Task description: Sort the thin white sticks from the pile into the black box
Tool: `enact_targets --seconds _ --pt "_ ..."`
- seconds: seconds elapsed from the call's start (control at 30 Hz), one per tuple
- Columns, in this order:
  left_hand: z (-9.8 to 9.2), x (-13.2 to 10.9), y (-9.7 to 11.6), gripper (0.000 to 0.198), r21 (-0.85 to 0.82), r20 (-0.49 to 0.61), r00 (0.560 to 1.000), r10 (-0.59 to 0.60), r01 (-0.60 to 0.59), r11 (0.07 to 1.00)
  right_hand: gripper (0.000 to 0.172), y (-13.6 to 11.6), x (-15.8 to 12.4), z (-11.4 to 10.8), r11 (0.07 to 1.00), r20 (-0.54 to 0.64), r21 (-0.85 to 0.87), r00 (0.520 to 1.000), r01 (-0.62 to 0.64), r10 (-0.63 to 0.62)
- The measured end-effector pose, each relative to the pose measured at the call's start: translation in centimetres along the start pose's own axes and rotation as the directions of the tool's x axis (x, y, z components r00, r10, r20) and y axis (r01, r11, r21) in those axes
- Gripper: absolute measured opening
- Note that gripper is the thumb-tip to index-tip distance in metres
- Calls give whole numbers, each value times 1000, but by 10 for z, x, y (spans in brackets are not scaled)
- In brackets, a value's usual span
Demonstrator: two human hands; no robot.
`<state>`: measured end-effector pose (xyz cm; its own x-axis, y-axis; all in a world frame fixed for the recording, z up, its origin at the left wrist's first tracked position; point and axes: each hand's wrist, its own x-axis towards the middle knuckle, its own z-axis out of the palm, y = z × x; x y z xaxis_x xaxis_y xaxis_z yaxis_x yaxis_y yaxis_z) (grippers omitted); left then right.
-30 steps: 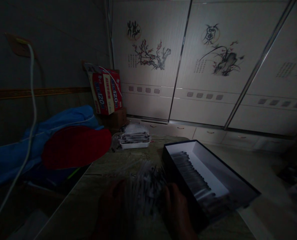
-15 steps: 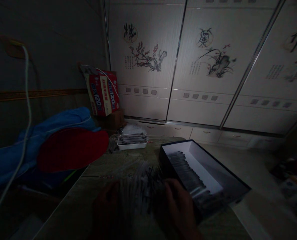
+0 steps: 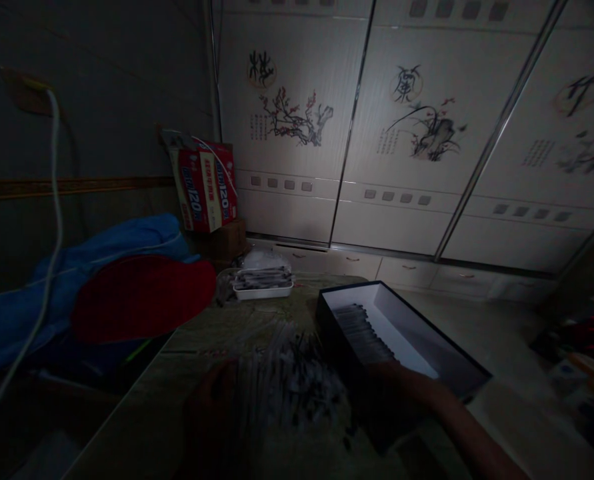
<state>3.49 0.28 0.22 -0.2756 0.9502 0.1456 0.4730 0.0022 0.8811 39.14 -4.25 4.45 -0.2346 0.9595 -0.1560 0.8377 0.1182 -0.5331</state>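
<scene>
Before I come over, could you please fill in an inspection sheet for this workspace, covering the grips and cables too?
Surface: table, streaked top, dimly lit.
Job's things: loose pile of thin sticks; more sticks in the box and tray.
Clutter: red item and blue fabric, left of the table.
Grips: left grip beside the pile, right grip at the box; too dark to tell whether either holds anything.
Cables: white cable hanging from the left wall.
Surroundings: red carton, decorated cabinet behind.
</scene>
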Motion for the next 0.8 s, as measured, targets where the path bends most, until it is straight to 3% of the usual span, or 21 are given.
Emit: enact_targets --seconds 0.13,0.3,0.63,0.7,0.8 --pt "0 0 -4 41 14 4 1000 -5 5 1000 37 -8 -4 5 990 -72 114 994 86 -78" --pt "2 1 -7 37 -9 9 1000 1 -1 1000 28 -6 -2 6 978 -131 177 988 110 -87" --pt "2 1 -1 41 -9 13 1000 0 0 1000 32 -14 -1 9 991 -122 106 990 83 -70" --pt "2 1 0 40 5 19 1000 -1 1 1000 28 -9 3 10 994 -169 88 984 67 -52" --pt "1 0 1 39 2 30 999 -10 10 1000 20 0 9 3 999 -350 23 937 28 -18"
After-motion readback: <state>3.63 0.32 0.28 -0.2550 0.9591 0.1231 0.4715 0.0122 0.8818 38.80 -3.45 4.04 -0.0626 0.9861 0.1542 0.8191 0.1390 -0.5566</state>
